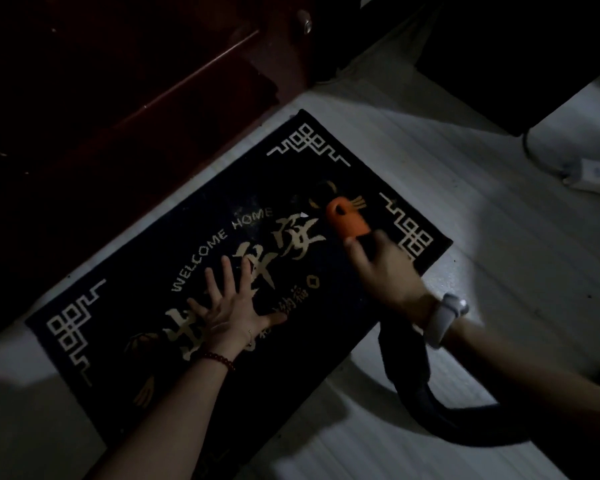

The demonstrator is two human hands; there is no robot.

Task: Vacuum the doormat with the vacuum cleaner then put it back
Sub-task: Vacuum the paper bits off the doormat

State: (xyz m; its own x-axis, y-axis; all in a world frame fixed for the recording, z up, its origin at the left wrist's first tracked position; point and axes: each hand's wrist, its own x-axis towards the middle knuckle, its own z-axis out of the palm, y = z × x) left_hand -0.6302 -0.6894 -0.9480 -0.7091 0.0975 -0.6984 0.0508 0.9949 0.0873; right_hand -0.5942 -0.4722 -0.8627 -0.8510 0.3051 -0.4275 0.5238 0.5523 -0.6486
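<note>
A dark doormat [329,317] with pale corner patterns and the words WELCOME HOME lies slantwise on the light floor. My left hand [227,306] presses flat on its middle, fingers spread, holding nothing. My right hand [383,271] grips the vacuum cleaner's handle near the mat's right end. The orange nozzle [347,220] sticks out past my fingers and rests on the mat. A black hose [420,393] curves from my right wrist down and off to the lower right.
A dark red wooden door [136,81] with a metal knob [306,25] stands along the mat's far side. A white power strip [594,176] with its cable lies on the floor at the right. Dark furniture fills the top right corner.
</note>
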